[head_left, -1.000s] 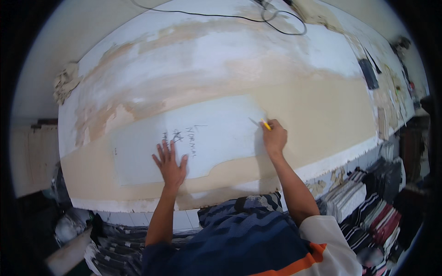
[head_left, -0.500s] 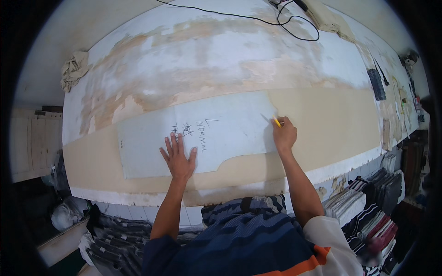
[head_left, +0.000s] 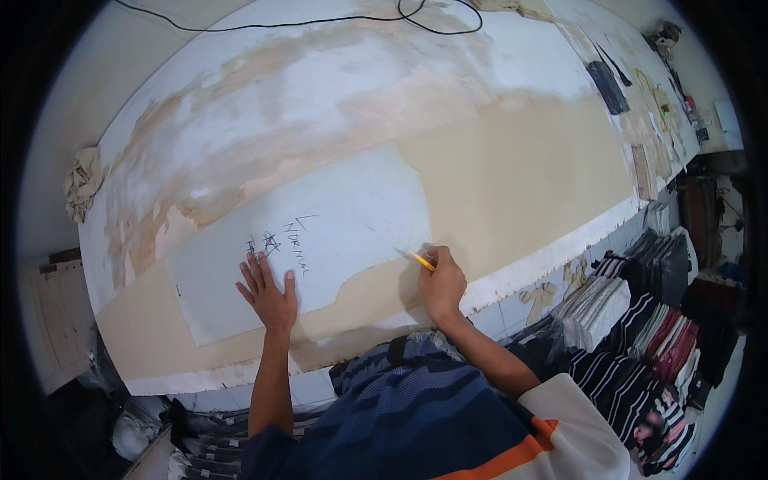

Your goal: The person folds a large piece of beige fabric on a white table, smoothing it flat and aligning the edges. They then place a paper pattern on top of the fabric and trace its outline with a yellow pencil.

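Note:
A pale blue-white pattern sheet with handwritten marks lies flat on a strip of beige fabric. My left hand rests on the sheet's near part, fingers spread, palm down. In my right hand is a yellow pencil, pinched between the fingers. Its tip points left, at the near right corner of the sheet, by the edge. Whether the tip touches the fabric or the sheet I cannot tell.
The work table has a white, brown-stained top. A black cable runs along its far side. Crumpled cloth lies at the left edge, a dark flat piece at the far right. Folded garments are stacked below on the right.
My right hand with the pencil has come down the sheet's right edge to its near corner. The whole view has turned and shifted. My left hand stays on the sheet.

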### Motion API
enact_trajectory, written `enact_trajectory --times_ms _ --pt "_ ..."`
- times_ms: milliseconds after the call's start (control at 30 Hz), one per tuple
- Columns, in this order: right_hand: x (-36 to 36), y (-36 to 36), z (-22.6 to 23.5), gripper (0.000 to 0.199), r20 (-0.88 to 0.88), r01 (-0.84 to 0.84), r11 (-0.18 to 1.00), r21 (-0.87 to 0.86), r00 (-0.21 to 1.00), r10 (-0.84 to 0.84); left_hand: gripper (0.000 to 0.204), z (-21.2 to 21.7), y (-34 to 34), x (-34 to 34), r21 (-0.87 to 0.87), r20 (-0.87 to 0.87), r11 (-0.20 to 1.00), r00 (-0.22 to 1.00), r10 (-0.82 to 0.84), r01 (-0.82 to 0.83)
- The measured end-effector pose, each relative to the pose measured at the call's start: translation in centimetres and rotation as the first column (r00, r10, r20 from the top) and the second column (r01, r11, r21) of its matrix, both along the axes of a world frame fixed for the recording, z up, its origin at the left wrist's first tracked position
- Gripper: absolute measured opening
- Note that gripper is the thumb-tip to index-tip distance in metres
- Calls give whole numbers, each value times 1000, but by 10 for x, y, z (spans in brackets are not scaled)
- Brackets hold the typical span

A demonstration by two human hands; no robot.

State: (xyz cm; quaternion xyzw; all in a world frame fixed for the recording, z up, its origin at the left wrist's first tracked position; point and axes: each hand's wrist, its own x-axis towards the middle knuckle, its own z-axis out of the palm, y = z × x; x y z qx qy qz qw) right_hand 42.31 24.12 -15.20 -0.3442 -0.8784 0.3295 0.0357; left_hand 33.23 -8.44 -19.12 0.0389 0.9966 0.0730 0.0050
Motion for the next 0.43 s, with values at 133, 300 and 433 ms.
enact_trajectory --times_ms 133,300,433 --pt "6 -3 -15 52 -1 -297 889 348 949 317 79 1 1 -1 8 12 1000 1000 -1 1" --pt "6 -2 -28 57 87 -322 832 452 944 318 78 2 2 -2 24 16 1000 1000 2 -2" --pt "8 -2 -34 60 126 -329 814 479 943 307 79 1 2 -1 30 20 1000 1000 6 -6"
